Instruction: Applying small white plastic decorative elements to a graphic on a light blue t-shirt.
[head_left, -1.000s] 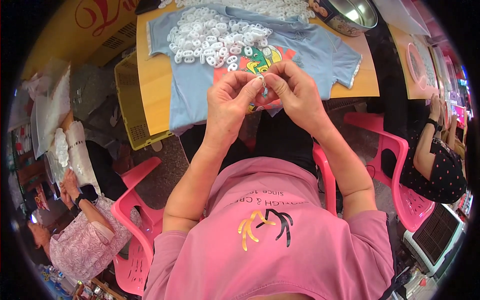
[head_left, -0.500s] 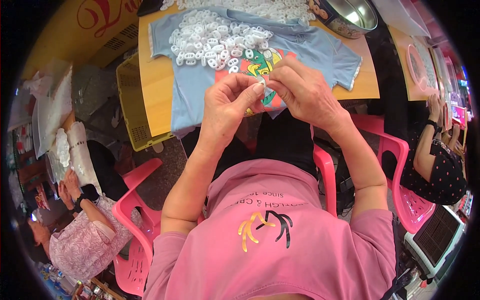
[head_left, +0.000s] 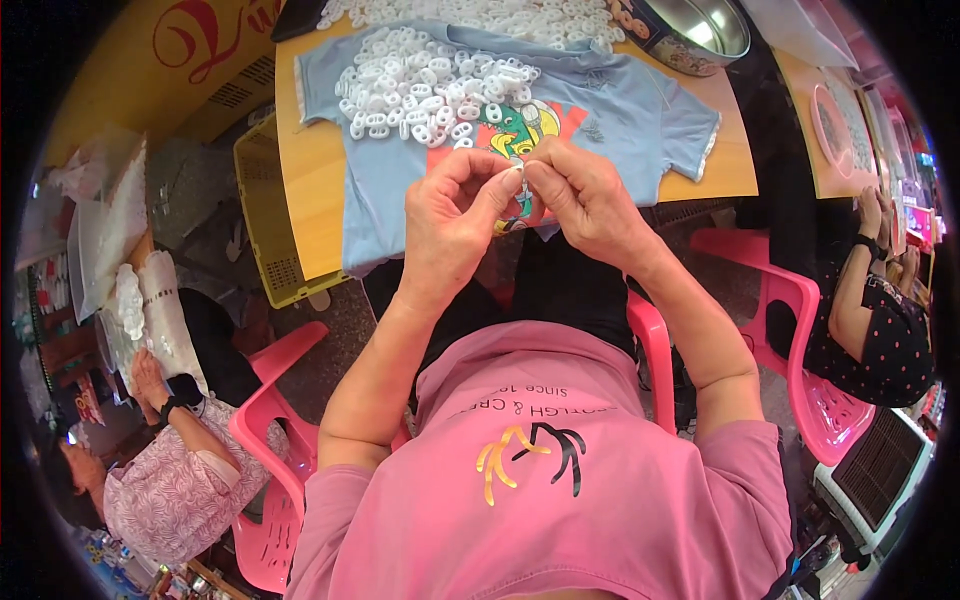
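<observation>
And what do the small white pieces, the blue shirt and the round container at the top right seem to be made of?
White pieces: probably plastic, smooth and slightly glossy; they repeat one moulded-looking, two-holed shape.
Blue shirt: soft matte fabric, perhaps cotton; it lies in loose creases.
Round container: likely metal; its inner wall is shiny, with bright reflections.

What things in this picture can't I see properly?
In the head view:
Small pale thing pinched between the left hand and right hand: too tiny, partly covered by fingers.
Cartoon print on the blue shirt: partly behind the hands.
Far white pieces: cut off by the top edge.
Round tin: cut off there too.
</observation>
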